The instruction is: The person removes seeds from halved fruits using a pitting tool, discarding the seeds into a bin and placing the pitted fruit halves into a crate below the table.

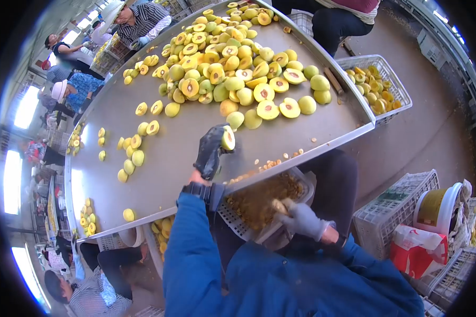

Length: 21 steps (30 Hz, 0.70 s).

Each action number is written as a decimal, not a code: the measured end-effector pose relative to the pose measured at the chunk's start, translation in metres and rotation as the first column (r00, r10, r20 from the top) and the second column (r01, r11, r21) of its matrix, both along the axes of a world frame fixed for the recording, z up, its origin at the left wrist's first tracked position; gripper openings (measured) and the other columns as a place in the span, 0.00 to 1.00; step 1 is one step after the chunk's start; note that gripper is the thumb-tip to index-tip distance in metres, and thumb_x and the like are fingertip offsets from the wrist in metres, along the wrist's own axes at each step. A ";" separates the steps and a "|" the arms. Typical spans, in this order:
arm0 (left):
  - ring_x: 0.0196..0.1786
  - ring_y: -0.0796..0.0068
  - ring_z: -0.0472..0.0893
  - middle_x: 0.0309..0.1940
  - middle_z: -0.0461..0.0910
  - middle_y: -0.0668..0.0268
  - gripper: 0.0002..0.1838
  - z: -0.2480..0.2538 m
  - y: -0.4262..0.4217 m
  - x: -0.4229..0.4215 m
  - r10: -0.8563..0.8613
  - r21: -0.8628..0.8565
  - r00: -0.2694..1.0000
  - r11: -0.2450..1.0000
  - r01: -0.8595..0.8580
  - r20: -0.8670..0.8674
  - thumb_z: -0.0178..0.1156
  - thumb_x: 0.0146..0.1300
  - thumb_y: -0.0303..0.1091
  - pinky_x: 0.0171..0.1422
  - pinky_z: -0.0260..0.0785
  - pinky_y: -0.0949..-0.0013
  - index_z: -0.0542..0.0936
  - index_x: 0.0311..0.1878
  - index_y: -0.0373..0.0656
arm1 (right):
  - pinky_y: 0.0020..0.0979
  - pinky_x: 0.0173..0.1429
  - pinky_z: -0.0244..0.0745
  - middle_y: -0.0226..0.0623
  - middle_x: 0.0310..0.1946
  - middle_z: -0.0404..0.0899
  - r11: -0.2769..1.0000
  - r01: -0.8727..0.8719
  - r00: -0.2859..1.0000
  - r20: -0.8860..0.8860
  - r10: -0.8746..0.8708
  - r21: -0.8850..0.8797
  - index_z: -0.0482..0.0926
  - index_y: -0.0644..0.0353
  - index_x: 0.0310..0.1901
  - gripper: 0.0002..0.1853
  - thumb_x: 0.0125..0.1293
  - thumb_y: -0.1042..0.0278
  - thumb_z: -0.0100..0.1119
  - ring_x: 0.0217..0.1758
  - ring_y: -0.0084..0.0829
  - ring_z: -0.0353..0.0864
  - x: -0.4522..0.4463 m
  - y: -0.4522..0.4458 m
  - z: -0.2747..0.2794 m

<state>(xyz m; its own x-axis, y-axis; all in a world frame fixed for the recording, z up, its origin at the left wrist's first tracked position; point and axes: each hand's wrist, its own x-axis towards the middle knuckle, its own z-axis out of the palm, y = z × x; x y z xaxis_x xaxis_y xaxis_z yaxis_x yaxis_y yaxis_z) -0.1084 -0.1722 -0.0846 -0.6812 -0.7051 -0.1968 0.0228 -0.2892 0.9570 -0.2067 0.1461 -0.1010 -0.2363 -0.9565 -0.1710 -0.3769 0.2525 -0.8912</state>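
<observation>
Head view. My left hand [210, 150], in a black glove, is closed around a stone fruit half [228, 138], held just above the metal counter [180, 185] near its front edge, the pale cut face exposed. My right hand [307, 221], in a grey glove, is drawn narrow around a tan object [280, 207], too blurred to identify. It is positioned at the right side of a perforated crate [237, 224] holding brown pieces, below the counter edge.

Beyond my left hand lies a heap of yellow-green stone fruit [232, 63], whole-looking pieces mixed with halves, cut faces showing pits. Smaller groups are noted to the left. A wooden-handled tool [333, 81] rests right of the heap. Small pits [272, 164] are scattered along the front edge. A fruit crate [402, 100] sits beyond the counter's right edge. A co-worker in a striped shirt [148, 24] is at the far side.
</observation>
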 end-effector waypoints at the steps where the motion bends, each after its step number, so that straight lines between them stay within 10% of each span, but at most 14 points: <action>1: 0.44 0.70 0.82 0.48 0.81 0.60 0.25 0.010 0.020 0.013 -0.005 -0.107 1.000 0.994 0.006 0.007 0.58 0.69 0.44 0.45 0.79 0.67 0.72 0.63 0.38 | 0.49 0.36 0.74 0.53 0.27 0.80 1.000 0.003 1.000 0.010 -0.003 -0.001 0.71 0.60 0.49 0.19 0.65 0.56 0.61 0.32 0.56 0.81 -0.004 -0.007 0.013; 5: 0.45 0.68 0.83 0.49 0.80 0.55 0.20 0.046 0.093 0.048 0.099 -0.578 0.994 0.814 -0.051 0.052 0.55 0.72 0.32 0.44 0.81 0.66 0.69 0.64 0.37 | 0.50 0.34 0.74 0.53 0.26 0.80 0.980 0.001 0.995 -0.093 -0.020 -0.200 0.72 0.59 0.48 0.18 0.65 0.55 0.61 0.30 0.54 0.81 0.002 -0.043 0.051; 7: 0.47 0.68 0.82 0.49 0.80 0.54 0.21 0.049 0.111 0.059 0.181 -0.320 0.980 0.926 -0.199 -0.085 0.57 0.70 0.27 0.48 0.80 0.67 0.68 0.64 0.36 | 0.49 0.33 0.74 0.51 0.25 0.80 0.969 -0.018 0.992 -0.127 -0.014 -0.248 0.72 0.58 0.46 0.17 0.64 0.55 0.62 0.28 0.53 0.81 0.012 -0.051 0.076; 11: 0.45 0.69 0.82 0.46 0.81 0.55 0.22 0.078 0.154 0.062 0.319 -0.663 0.948 0.713 -0.226 0.020 0.46 0.76 0.46 0.52 0.78 0.67 0.70 0.60 0.35 | 0.47 0.31 0.75 0.48 0.22 0.79 0.945 -0.056 0.970 -0.242 -0.025 -0.323 0.72 0.57 0.42 0.15 0.64 0.55 0.62 0.26 0.51 0.81 0.035 -0.059 0.092; 15: 0.44 0.69 0.82 0.44 0.82 0.57 0.33 0.080 0.161 0.067 0.346 -0.054 0.929 0.933 -0.355 -0.130 0.34 0.77 0.59 0.51 0.77 0.67 0.75 0.55 0.35 | 0.45 0.28 0.76 0.44 0.22 0.78 0.942 -0.086 0.931 -0.362 -0.040 -0.325 0.71 0.56 0.38 0.14 0.63 0.57 0.62 0.25 0.48 0.82 0.045 -0.058 0.103; 21: 0.51 0.66 0.77 0.50 0.75 0.59 0.29 0.054 0.164 0.082 0.334 -0.150 0.915 0.916 -0.371 -0.226 0.39 0.77 0.57 0.58 0.71 0.64 0.70 0.60 0.38 | 0.43 0.26 0.76 0.41 0.24 0.79 0.950 -0.121 0.876 -0.482 -0.035 -0.289 0.71 0.57 0.40 0.12 0.62 0.62 0.62 0.24 0.45 0.82 0.050 -0.053 0.109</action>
